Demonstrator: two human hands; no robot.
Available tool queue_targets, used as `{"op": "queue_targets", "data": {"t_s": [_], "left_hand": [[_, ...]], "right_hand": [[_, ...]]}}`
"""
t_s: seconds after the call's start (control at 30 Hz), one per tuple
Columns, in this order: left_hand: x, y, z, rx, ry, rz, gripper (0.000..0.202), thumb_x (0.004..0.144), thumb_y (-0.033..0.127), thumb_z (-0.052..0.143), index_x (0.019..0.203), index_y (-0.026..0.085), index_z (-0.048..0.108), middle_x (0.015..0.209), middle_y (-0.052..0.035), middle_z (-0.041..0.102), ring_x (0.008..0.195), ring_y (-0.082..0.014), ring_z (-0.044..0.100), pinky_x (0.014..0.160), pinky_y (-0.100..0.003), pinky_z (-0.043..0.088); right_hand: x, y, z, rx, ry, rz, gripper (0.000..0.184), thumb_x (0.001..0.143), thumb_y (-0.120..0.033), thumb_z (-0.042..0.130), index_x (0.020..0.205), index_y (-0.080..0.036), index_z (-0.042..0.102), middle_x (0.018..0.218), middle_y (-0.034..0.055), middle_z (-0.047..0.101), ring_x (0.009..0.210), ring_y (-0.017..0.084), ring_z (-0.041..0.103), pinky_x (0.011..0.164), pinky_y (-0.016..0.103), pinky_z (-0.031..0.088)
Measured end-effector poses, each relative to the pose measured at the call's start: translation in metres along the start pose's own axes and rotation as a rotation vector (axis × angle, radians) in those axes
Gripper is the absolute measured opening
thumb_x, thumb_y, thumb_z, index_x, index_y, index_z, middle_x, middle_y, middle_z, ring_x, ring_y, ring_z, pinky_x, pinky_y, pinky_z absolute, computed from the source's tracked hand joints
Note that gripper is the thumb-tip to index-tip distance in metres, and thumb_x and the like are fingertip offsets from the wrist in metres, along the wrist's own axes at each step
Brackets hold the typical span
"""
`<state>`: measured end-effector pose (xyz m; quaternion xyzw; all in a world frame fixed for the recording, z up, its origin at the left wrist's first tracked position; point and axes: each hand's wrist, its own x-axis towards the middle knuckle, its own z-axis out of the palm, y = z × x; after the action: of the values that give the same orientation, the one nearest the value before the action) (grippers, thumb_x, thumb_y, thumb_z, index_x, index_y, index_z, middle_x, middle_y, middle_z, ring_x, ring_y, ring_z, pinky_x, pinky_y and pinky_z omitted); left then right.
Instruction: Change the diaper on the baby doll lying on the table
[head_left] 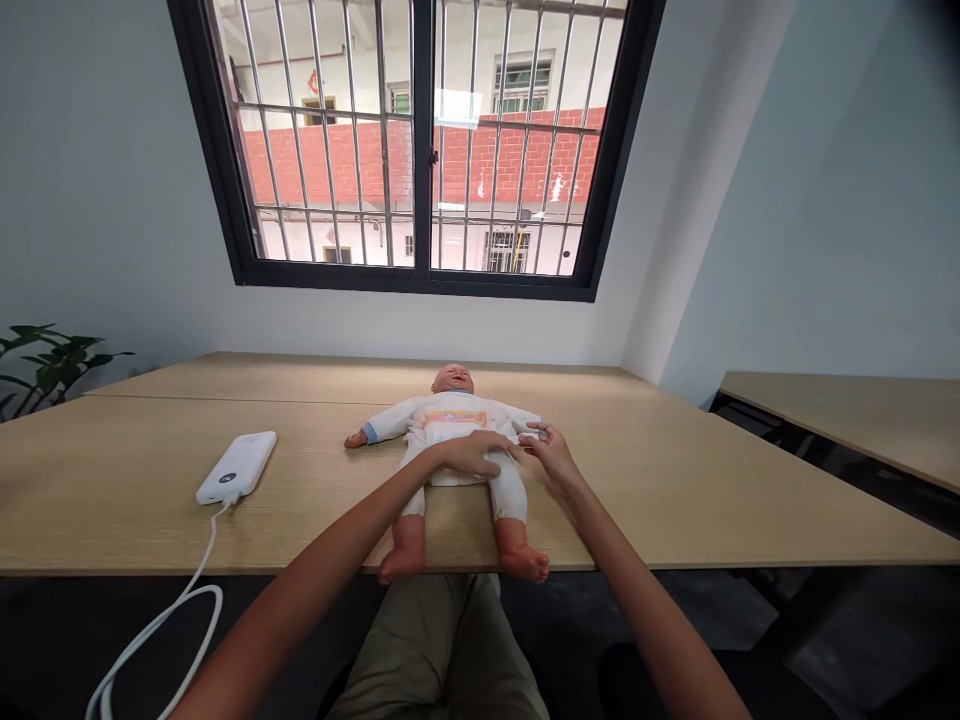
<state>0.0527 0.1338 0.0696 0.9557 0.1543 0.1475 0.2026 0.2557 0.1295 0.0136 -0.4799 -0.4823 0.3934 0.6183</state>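
Note:
A baby doll in a white long-sleeved suit with blue cuffs lies on its back, head toward the window and bare feet at the table's front edge. A white diaper with an orange-pink printed band wraps its middle, over the suit. My left hand reaches across the doll's belly, its fingers closed at the diaper's side on the right of the view. Just beside it, my right hand pinches at the same side of the diaper, close to the doll's sleeve. Fingertip contact is partly hidden.
The wooden table spreads to both sides. A white power bank lies on the left, its white cable hanging over the front edge. A plant stands far left. Behind the table is a barred window.

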Motion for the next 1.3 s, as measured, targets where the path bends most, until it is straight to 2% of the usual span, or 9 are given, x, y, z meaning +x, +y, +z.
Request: {"op": "queue_targets", "data": {"t_s": [0.1,0.17,0.4,0.53,0.63,0.83,0.97,1.07,1.3], "left_hand": [[0.011,-0.004,0.005,0.085,0.349,-0.107,0.031,0.082,0.011,0.048,0.109,0.015,0.063,0.112,-0.007,0.065,0.106,-0.0211,0.058,0.098,-0.034,0.044],[0.018,-0.008,0.01,0.218,0.434,-0.175,0.026,0.088,0.022,0.05,0.107,0.014,0.065,0.111,-0.0097,0.065,0.11,-0.0252,0.056,0.099,-0.038,0.043],[0.041,-0.016,0.008,0.302,0.081,-0.349,0.035,0.086,0.034,0.053,0.114,0.018,0.066,0.114,-0.0095,0.069,0.109,-0.0289,0.06,0.103,-0.046,0.038],[0.046,-0.016,0.003,0.253,-0.002,-0.378,0.044,0.082,0.03,0.056,0.125,0.021,0.059,0.118,-0.0073,0.068,0.107,-0.0275,0.062,0.1,-0.042,0.041],[0.044,-0.014,0.006,0.25,0.088,-0.382,0.057,0.078,0.032,0.063,0.132,0.02,0.051,0.125,-0.0098,0.062,0.112,-0.0273,0.059,0.097,-0.039,0.045],[0.024,0.007,0.016,0.517,0.558,-0.454,0.069,0.077,0.057,0.067,0.124,0.01,0.051,0.138,-0.0229,0.047,0.135,-0.0362,0.035,0.112,-0.052,0.027],[0.003,0.024,0.025,0.534,0.459,-0.527,0.065,0.091,0.061,0.04,0.126,0.008,0.053,0.13,-0.0226,0.055,0.126,-0.0379,0.044,0.109,-0.059,0.026],[-0.007,0.026,0.035,0.545,0.355,-0.458,0.066,0.093,0.06,0.037,0.138,0.013,0.045,0.144,-0.0186,0.045,0.133,-0.039,0.037,0.11,-0.062,0.023],[0.002,0.037,0.057,0.618,0.368,-0.537,0.055,0.098,0.043,0.037,0.141,0.011,0.043,0.149,-0.02,0.04,0.139,-0.0403,0.031,0.108,-0.068,0.023]], "right_hand": [[0.002,0.001,-0.002,0.092,0.058,0.013,0.051,0.052,-0.032,0.077,0.095,-0.02,0.053,0.072,-0.0009,0.066,0.069,0.016,0.065,0.069,0.029,0.054],[0.004,0.002,-0.003,0.136,0.069,0.022,0.049,0.053,-0.031,0.077,0.094,-0.021,0.052,0.071,-0.0012,0.066,0.067,0.016,0.065,0.068,0.028,0.055],[0.003,0.003,0.001,0.102,0.051,-0.052,0.048,0.056,-0.035,0.074,0.096,-0.02,0.051,0.076,-0.0005,0.067,0.074,0.017,0.068,0.076,0.033,0.057],[-0.001,0.001,0.007,0.058,0.008,-0.112,0.053,0.059,-0.041,0.072,0.103,-0.019,0.051,0.08,0.0014,0.066,0.08,0.019,0.068,0.08,0.034,0.056],[0.0,-0.001,0.012,-0.013,-0.006,-0.199,0.052,0.062,-0.044,0.07,0.103,-0.019,0.051,0.079,0.001,0.064,0.078,0.018,0.067,0.075,0.033,0.056],[0.02,-0.015,0.015,-0.13,0.095,-0.194,0.051,0.06,-0.039,0.07,0.103,-0.019,0.051,0.073,-0.0024,0.059,0.063,0.017,0.066,0.061,0.031,0.056],[0.028,-0.028,0.022,-0.113,0.104,-0.162,0.053,0.058,-0.033,0.073,0.103,-0.02,0.05,0.07,-0.0036,0.061,0.058,0.018,0.066,0.059,0.031,0.057],[0.026,-0.034,0.033,-0.221,0.062,-0.192,0.046,0.059,-0.031,0.072,0.099,-0.019,0.053,0.066,-0.0033,0.063,0.056,0.018,0.065,0.056,0.03,0.056],[0.016,-0.05,0.057,-0.589,-0.033,-0.287,0.026,0.066,-0.024,0.06,0.092,-0.019,0.064,0.06,-0.0017,0.065,0.058,0.018,0.066,0.062,0.029,0.052]]}}
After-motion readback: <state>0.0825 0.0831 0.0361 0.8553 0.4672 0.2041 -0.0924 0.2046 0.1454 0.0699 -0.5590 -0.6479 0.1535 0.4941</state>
